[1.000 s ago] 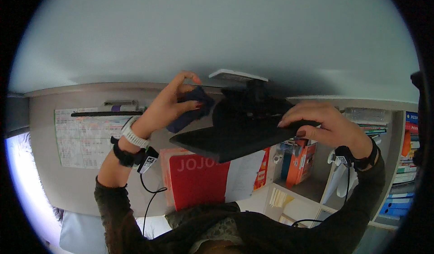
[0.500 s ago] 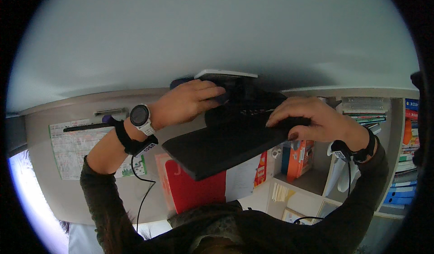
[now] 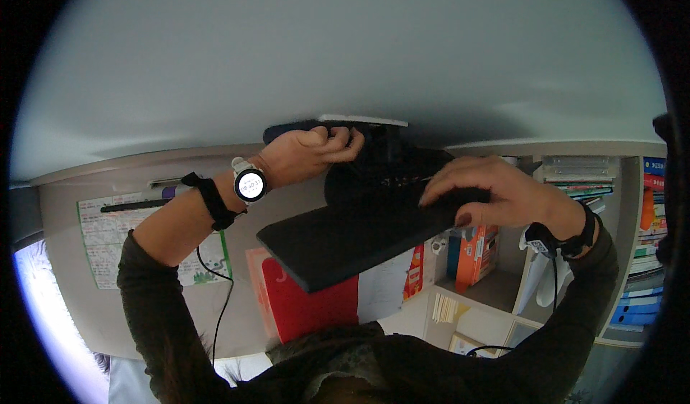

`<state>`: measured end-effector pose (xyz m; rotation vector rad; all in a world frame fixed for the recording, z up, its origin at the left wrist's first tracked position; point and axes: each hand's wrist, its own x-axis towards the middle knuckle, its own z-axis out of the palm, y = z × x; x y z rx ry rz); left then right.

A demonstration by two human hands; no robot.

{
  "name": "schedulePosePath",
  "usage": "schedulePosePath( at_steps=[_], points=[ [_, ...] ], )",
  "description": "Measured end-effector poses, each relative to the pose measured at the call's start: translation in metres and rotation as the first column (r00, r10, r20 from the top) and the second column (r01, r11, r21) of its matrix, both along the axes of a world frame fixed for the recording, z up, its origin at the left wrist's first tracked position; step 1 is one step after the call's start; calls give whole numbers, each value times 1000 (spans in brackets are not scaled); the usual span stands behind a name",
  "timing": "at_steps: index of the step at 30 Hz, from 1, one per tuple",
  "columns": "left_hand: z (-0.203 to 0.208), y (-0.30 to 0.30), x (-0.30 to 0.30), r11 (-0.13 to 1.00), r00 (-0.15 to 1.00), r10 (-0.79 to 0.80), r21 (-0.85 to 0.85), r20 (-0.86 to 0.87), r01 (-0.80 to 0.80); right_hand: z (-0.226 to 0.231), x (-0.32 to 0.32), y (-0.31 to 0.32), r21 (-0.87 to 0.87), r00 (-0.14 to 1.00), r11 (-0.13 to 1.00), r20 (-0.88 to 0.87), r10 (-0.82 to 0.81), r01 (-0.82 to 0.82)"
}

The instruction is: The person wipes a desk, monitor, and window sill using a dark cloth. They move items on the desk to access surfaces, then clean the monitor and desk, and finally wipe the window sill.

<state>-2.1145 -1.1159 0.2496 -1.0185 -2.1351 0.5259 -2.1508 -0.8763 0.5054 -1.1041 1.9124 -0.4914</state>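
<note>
A flat, dark panel (image 3: 359, 239) slants across the middle, its left end tilted toward me. My right hand (image 3: 492, 188) grips its right end, thumb underneath and fingers over the upper edge. Behind it stands a dark assembly (image 3: 359, 185) with a bulky body; its kind is hard to make out. My left hand (image 3: 316, 149) is at the top of this assembly, fingers curled in and knuckles up. What those fingers hold, if anything, is hidden. Just beyond them lies a dark flat piece (image 3: 287, 128) beside a thin white plate (image 3: 363, 120).
A pale surface fills the upper view. On the left are a calendar-like sheet (image 3: 108, 239) and a dark stick-like thing (image 3: 133, 206). Below the panel hang a red folder (image 3: 309, 303) and white paper (image 3: 381, 289). At right, shelves hold books, an orange box (image 3: 474, 260) and blue binders (image 3: 632, 310).
My left hand has turned over at the wrist, its fingers curling in and its watch face now lit toward me. The right hand keeps its grip; the panel has barely shifted.
</note>
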Motion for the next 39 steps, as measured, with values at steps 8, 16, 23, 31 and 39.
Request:
schedulePosePath(
  at_steps=[8,16,23,31,39],
  points=[
    [-9,-23,22,946,958,-107,323,267,16,3,0,1,59,1000,998,21,-5,4],
    [52,-66,83,484,667,-421,774,615,-408,25,-20,-36,273,989,960,120,-91,55],
    [134,-85,98,190,689,-617,922,380,-338,-11,-5,-98,-217,998,976,-68,-13,-2],
    [153,-93,101,-30,814,-545,966,201,-258,6,-7,-115,-129,963,977,-231,137,-170],
    [105,-59,113,-414,671,-740,752,51,-513,18,12,-132,-263,869,888,433,-240,377]
  ],
)
